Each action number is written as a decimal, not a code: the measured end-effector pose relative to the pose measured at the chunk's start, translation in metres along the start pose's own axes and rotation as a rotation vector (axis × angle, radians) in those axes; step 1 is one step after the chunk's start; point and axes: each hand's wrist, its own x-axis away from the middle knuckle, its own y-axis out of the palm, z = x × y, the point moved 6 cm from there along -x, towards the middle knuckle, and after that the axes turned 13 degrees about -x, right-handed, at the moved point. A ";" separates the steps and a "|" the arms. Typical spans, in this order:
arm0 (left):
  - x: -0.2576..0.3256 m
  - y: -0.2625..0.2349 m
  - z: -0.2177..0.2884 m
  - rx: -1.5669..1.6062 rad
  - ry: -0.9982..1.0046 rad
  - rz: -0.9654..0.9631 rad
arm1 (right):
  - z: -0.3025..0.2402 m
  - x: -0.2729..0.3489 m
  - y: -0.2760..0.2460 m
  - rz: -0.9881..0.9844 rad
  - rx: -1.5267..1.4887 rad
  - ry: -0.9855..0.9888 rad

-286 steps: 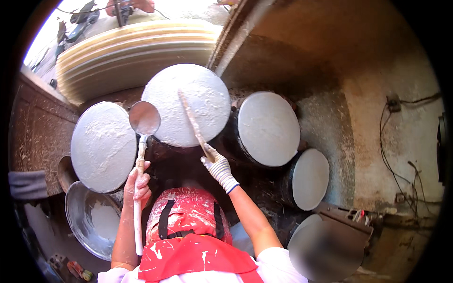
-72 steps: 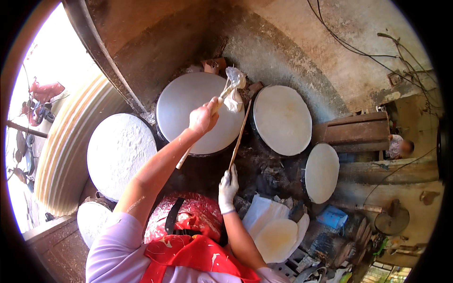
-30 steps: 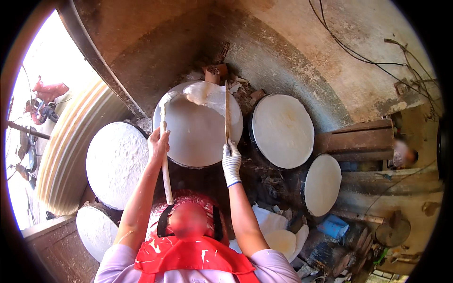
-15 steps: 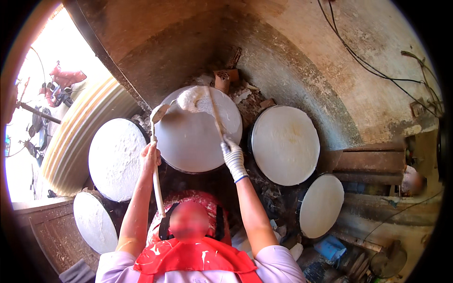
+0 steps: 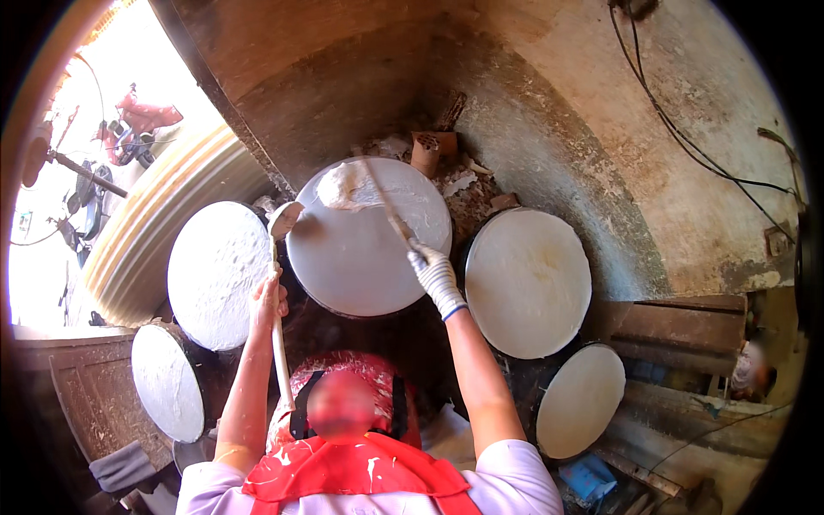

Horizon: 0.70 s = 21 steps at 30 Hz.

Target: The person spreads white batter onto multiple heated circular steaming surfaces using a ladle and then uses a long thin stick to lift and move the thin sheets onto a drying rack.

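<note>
At the far left a small white-coated round griddle point(image 5: 167, 379) is sitting low, with a larger, rough-textured one point(image 5: 219, 273) just above it. The bare left hand point(image 5: 269, 302) is gripping a long pale ladle point(image 5: 279, 330), fingers wrapped round the handle, its metal bowl resting at the centre griddle's point(image 5: 360, 266) left rim. The gloved right hand point(image 5: 433, 273) is clamping a thin stick point(image 5: 384, 202) — lifting a crumpled white sheet point(image 5: 346, 184) at the far edge. Peeling seems under way; next calls for a gentle, even lift. Two smooth discs point(image 5: 525, 281) are lying right.

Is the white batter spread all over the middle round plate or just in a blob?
Just a blob: the batter sits at the far edge of the middle round plate.
</note>
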 end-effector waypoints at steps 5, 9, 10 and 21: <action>0.015 -0.017 -0.006 0.027 -0.038 0.069 | -0.022 0.033 0.050 -0.294 -0.118 0.124; 0.029 -0.031 -0.011 0.013 -0.080 0.091 | -0.037 0.029 0.002 -0.188 0.004 0.104; 0.030 -0.029 -0.011 0.018 -0.080 0.078 | -0.020 0.013 -0.015 -0.065 -0.091 0.281; 0.046 -0.040 -0.008 0.021 -0.082 0.139 | -0.032 0.015 -0.015 -0.462 0.057 0.130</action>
